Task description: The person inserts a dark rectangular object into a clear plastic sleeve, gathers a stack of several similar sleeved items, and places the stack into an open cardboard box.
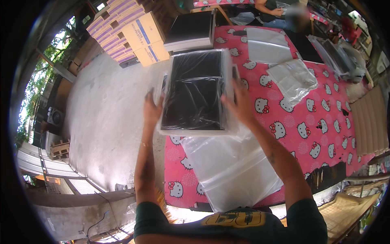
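Left hand (152, 109), right hand (240, 105); between them, one plastic-bagged black bundle (194, 99).

Plastic bags (231, 175) on table (290, 148) before bagged panels (193, 101), cartons (142, 34) behind to the left

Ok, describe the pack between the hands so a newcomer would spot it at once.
Start at the pink table and go to its left side, where the left hand and right hand flank a black pack. It is rectangular, under shiny, wrinkled clear plastic. Those wrinkles set it apart from the smooth black-topped stack just beyond.
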The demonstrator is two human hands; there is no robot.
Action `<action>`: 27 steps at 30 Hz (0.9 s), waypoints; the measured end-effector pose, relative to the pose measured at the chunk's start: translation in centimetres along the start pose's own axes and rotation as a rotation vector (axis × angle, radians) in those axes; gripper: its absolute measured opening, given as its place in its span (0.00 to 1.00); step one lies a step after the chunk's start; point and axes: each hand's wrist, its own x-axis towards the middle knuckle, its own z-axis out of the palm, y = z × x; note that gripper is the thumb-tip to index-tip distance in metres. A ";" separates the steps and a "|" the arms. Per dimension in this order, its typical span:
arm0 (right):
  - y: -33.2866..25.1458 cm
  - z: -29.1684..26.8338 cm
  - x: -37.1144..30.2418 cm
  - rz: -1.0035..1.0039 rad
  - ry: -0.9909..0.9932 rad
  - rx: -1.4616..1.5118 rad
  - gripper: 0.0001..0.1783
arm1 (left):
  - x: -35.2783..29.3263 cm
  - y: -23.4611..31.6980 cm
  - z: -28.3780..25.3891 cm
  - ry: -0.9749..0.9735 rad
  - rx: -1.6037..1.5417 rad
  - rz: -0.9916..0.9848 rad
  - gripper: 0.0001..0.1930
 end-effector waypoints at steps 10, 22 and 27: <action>-3.0 -4.8 -10.0 -0.150 -0.284 0.073 0.26 | -12.8 3.0 -3.8 -0.191 0.073 0.292 0.34; -5.1 -4.3 -10.4 0.110 -0.099 0.291 0.17 | -11.9 2.6 -3.5 -0.167 -0.244 0.034 0.30; -4.8 -3.9 -10.3 0.126 -0.095 0.292 0.17 | -12.4 2.7 -3.0 -0.140 -0.220 0.040 0.27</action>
